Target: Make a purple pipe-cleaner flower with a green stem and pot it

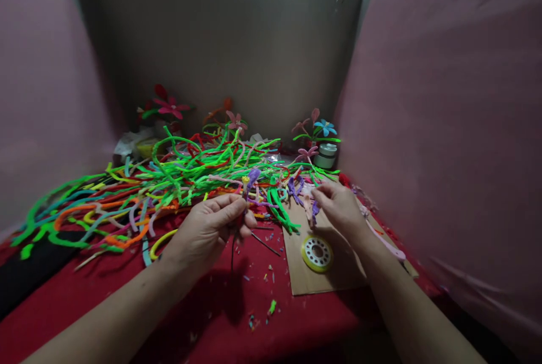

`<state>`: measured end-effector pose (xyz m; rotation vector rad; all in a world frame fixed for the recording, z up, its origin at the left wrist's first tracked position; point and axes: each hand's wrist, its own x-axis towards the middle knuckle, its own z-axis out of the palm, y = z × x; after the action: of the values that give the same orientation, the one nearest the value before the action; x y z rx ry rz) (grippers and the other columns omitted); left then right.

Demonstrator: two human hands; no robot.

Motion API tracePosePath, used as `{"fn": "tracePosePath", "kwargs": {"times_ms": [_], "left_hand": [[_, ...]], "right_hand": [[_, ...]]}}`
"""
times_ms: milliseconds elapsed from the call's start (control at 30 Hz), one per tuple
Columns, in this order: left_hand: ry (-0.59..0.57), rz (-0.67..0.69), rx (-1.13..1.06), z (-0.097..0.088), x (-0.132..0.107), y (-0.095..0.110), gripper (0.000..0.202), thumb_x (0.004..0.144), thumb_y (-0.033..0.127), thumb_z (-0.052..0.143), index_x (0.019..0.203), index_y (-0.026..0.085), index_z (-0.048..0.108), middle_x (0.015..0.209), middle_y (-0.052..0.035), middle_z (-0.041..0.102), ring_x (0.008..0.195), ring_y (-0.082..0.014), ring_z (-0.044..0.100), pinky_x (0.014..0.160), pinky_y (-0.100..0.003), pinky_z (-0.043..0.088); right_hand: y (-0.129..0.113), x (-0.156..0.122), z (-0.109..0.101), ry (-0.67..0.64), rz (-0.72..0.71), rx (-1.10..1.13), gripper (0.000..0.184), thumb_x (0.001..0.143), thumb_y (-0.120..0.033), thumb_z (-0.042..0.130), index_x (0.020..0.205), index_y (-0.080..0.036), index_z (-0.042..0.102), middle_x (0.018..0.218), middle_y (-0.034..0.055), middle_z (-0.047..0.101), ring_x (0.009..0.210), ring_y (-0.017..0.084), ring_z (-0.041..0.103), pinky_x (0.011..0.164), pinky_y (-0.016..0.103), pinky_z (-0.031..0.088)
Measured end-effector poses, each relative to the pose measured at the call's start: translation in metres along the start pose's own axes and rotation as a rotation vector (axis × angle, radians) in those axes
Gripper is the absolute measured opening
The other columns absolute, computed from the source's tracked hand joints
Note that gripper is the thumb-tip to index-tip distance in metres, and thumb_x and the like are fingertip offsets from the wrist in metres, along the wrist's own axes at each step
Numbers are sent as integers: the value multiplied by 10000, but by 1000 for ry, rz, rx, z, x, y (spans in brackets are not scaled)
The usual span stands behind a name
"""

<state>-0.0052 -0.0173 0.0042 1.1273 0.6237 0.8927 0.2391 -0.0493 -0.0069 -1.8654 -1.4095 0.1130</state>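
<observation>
Between thumb and fingers, my left hand (pixel 214 220) holds a partly made pipe-cleaner flower (pixel 252 178) upright. It has a purple petal and a yellow centre, and dark thin stem wire shows below the fist. My right hand (pixel 339 206) is over the cardboard, its thumb and fingertips drawn together. Right at those fingertips is a purple petal (pixel 315 211); whether they grip it or something else is hidden. More purple petals (pixel 295 189) and a pale pink piece (pixel 307 206) lie just left of them.
A heap of coloured pipe cleaners (pixel 203 163) spreads over the red cloth (pixel 212 313). On the cardboard (pixel 305 282) rests a yellow-rimmed tape roll (pixel 317 254). Finished flowers (pixel 325 127) stand behind, near a small white jar (pixel 326 156). Pink sheets (pixel 457 127) wall both sides.
</observation>
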Motion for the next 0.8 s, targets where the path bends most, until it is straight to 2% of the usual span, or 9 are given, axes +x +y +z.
{"fn": "tracePosePath", "kwargs": {"times_ms": [100, 200, 300, 433, 600, 667, 700, 767, 800], "left_hand": [[8, 12, -11, 1, 1, -2, 180, 720, 283, 687, 700, 117, 621, 643, -41, 664, 517, -89, 578, 490, -171, 456], [8, 9, -21, 4, 1, -2, 185, 719, 279, 686, 677, 108, 628, 654, -51, 670, 518, -96, 580, 502, -182, 459], [17, 17, -23, 6, 2, -2, 217, 724, 294, 679, 648, 96, 637, 649, -59, 668, 509, -97, 578, 505, -187, 457], [1, 19, -31, 4, 3, -4, 212, 725, 305, 678, 667, 104, 641, 658, -58, 676, 522, -100, 591, 519, -191, 460], [-9, 9, -56, 4, 3, -3, 191, 737, 284, 668, 684, 104, 635, 651, -59, 675, 508, -98, 583, 492, -185, 448], [-1, 2, -68, 5, 3, -2, 181, 736, 266, 671, 672, 101, 632, 637, -60, 671, 508, -99, 585, 494, -184, 454], [5, -4, -77, 6, 2, -1, 180, 731, 258, 676, 661, 99, 630, 630, -60, 669, 509, -99, 586, 499, -183, 458], [23, -11, -106, 7, 2, -1, 178, 720, 245, 687, 640, 98, 626, 631, -59, 667, 517, -94, 585, 509, -180, 465], [34, -10, -127, 8, 2, -1, 170, 712, 235, 694, 638, 99, 626, 644, -57, 667, 524, -92, 585, 512, -179, 467]], "right_hand": [[10, -5, 7, -104, 11, -267, 157, 753, -269, 554, 735, -177, 680, 685, 81, 668, 688, 203, 584, 584, 283, 329], [14, -10, 15, -137, 22, -323, 124, 690, -178, 576, 749, -162, 684, 732, 107, 683, 730, 227, 598, 585, 281, 322], [19, -9, 15, -144, 21, -347, 206, 667, -128, 570, 838, -150, 682, 798, 106, 692, 767, 218, 604, 608, 264, 343], [26, -8, 7, -98, 29, -349, 284, 694, -133, 555, 955, -140, 665, 788, 97, 698, 740, 211, 615, 626, 264, 375], [26, -12, 1, 63, 42, -348, 349, 764, -108, 477, 1069, -118, 646, 961, 160, 688, 872, 252, 623, 739, 311, 409], [22, -14, -1, 175, 32, -237, 365, 794, -135, 467, 1126, -122, 619, 974, 156, 686, 839, 243, 629, 746, 326, 420], [19, -16, -2, 234, 22, -107, 362, 804, -158, 475, 1139, -133, 611, 957, 141, 690, 805, 230, 631, 740, 330, 429], [9, -20, -3, 305, 27, 319, 344, 793, -210, 537, 1125, -162, 611, 873, 93, 698, 731, 200, 629, 720, 332, 450], [2, -23, -3, 286, 58, 576, 341, 765, -228, 587, 1101, -173, 617, 818, 67, 697, 700, 187, 628, 705, 329, 462]]}}
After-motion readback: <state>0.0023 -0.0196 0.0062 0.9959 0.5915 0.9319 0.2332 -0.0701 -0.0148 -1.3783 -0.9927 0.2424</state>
